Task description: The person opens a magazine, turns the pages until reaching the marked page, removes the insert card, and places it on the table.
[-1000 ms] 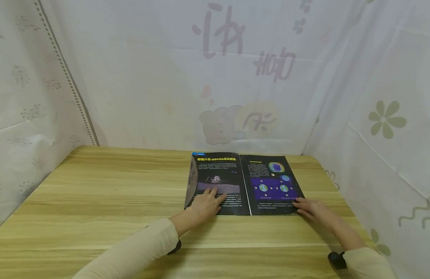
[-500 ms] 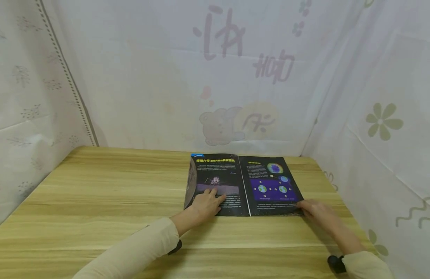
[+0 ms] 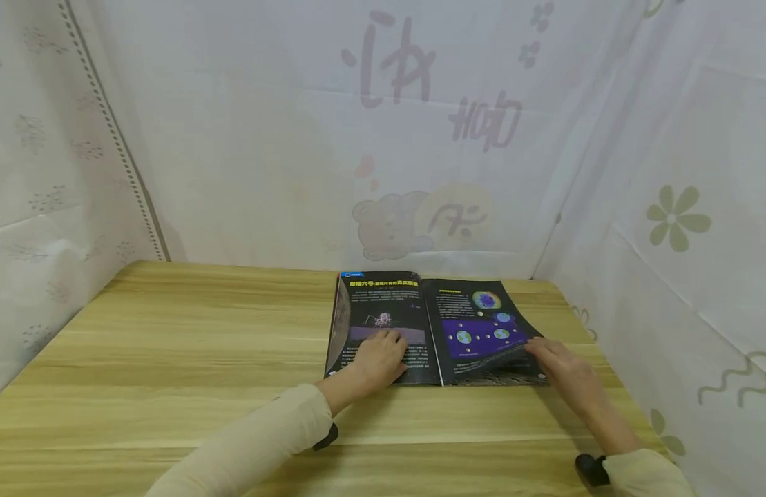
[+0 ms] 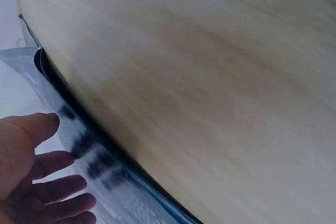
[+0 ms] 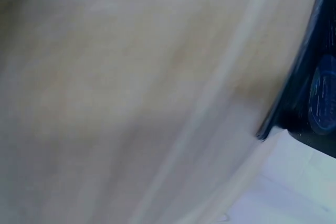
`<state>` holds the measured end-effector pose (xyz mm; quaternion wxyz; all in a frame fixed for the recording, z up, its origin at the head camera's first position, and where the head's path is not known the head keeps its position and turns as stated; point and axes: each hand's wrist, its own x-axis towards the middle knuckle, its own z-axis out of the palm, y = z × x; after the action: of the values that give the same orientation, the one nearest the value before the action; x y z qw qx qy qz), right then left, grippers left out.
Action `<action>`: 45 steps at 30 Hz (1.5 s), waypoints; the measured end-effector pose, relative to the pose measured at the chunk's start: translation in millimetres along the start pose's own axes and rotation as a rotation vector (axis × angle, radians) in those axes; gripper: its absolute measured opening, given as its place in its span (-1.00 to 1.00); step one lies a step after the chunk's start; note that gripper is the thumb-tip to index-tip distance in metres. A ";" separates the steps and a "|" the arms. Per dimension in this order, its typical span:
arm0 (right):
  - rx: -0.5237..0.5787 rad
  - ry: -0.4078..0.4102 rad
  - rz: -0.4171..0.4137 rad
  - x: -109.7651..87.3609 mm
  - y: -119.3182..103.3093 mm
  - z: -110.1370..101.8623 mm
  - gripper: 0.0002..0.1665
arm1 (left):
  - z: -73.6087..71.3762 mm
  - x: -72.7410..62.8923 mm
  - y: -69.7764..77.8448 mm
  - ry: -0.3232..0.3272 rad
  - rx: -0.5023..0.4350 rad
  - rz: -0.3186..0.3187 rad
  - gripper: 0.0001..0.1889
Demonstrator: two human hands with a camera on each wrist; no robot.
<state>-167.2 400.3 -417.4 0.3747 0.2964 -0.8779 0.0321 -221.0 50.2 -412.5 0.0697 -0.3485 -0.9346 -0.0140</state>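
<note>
An open magazine (image 3: pixel 376 304) with black, space-themed pages lies toward the back right of the wooden table. Over the lower part of its left page is my left hand (image 3: pixel 378 360); in the left wrist view the fingers (image 4: pixel 58 188) are spread and fairly straight above the glossy paper. My right hand (image 3: pixel 569 373) pinches the right page (image 3: pixel 476 345) near its lower outer corner. That corner is raised and bends upward, uncovering a grey strip of the sheet beneath. In the right wrist view only dark magazine paper (image 5: pixel 323 95) shows at the right edge; the hand is hidden.
The wooden table (image 3: pixel 190 345) stretches out to the left and in front of the magazine. White patterned cloth (image 3: pixel 264 159) hangs behind it and at both sides. A black wrist device (image 3: pixel 590 469) sits at the right cuff.
My right hand has taken the right page's lower corner and lifted it, exposing the sheet below. The left hand has shifted slightly right, its fingers drawn in a little.
</note>
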 end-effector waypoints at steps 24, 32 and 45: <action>0.084 0.160 0.053 48.3 -37.4 -2.3 -0.51 | -12.2 38.4 65.3 0.091 -0.355 0.117 -0.28; 0.134 0.110 0.072 56.9 -48.0 -1.1 -0.54 | -10.9 45.9 79.1 0.203 -0.368 0.121 -0.21; 0.077 0.118 0.068 57.1 -48.7 -6.8 -0.50 | -8.9 52.8 92.7 0.339 -0.243 0.117 -0.38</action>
<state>-167.4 333.8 -381.9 0.4129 0.2784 -0.8619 0.0959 -198.8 154.0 -398.4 0.1840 -0.4008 -0.8791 -0.1806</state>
